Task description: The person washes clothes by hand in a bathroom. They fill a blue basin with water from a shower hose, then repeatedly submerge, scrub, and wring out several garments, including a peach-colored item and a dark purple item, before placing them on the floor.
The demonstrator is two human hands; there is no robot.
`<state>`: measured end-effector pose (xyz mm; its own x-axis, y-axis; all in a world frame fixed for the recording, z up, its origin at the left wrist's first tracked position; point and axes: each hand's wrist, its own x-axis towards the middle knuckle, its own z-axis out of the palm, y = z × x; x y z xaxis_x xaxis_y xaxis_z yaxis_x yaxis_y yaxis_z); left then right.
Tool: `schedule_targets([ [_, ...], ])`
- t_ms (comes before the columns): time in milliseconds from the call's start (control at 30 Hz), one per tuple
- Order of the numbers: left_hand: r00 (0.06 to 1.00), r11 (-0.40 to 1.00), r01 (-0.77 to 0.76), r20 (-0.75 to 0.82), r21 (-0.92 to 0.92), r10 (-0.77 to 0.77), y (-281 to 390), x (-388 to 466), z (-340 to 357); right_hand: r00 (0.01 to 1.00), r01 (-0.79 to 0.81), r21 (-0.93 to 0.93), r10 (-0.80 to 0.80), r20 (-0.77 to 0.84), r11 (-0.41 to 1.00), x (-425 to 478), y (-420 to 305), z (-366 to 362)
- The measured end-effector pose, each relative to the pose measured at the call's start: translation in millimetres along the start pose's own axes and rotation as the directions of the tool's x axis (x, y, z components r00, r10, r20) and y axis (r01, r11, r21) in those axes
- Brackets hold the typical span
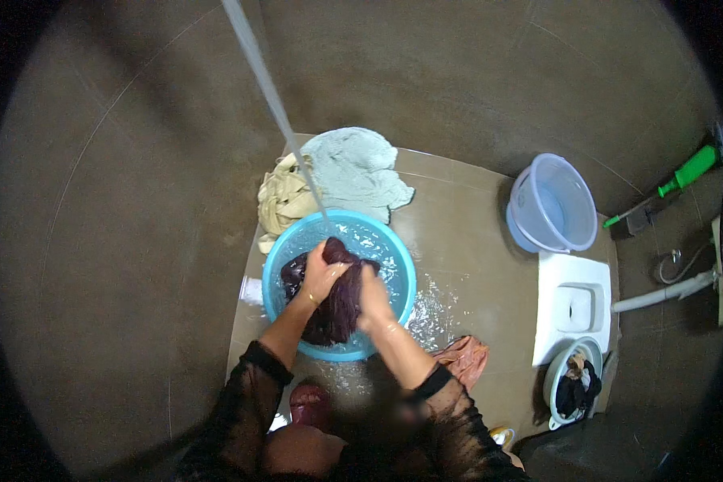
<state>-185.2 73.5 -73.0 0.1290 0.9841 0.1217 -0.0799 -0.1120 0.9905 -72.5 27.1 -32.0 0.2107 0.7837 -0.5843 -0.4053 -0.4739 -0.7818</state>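
Note:
A dark maroon cloth [343,301] hangs bunched between my hands, over and partly in the water of a round light-blue plastic tub [411,283]. My left hand [325,271], with a thin gold bangle at the wrist, grips the cloth's bunched upper part. Against the cloth's right side is my right hand [375,298], blurred; its fingers are hard to make out. A stream of water [265,84] falls from above into the tub's far side. Beyond the tub's rim lie a pale mint cloth [355,169] and a cream-yellow cloth [283,199], both on the floor.
A translucent bucket [554,205] stands at the right, near a white squat toilet pan [572,307]. Below that sits a basin [551,385] of dark clothes. A salmon cloth [467,361] lies right of my forearm. A green-handled brush [690,172] is by the right wall.

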Motion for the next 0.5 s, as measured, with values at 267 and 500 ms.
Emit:
schedule_targets([
  [267, 0.980, 0.043, -0.186, 0.188, 0.982, -0.058, -76.0, -29.1, -8.0, 0.563, 0.552, -0.819, -0.655, 0.505, -0.157, 30.3, -12.1, -50.6],
  [500, 0.939, 0.002, -0.320, 0.318, 0.947, -0.133, -160.4, -56.0, -29.9, 0.853, 0.452, -0.751, -0.014, 0.522, -0.482, 59.6, 67.4, -34.6],
])
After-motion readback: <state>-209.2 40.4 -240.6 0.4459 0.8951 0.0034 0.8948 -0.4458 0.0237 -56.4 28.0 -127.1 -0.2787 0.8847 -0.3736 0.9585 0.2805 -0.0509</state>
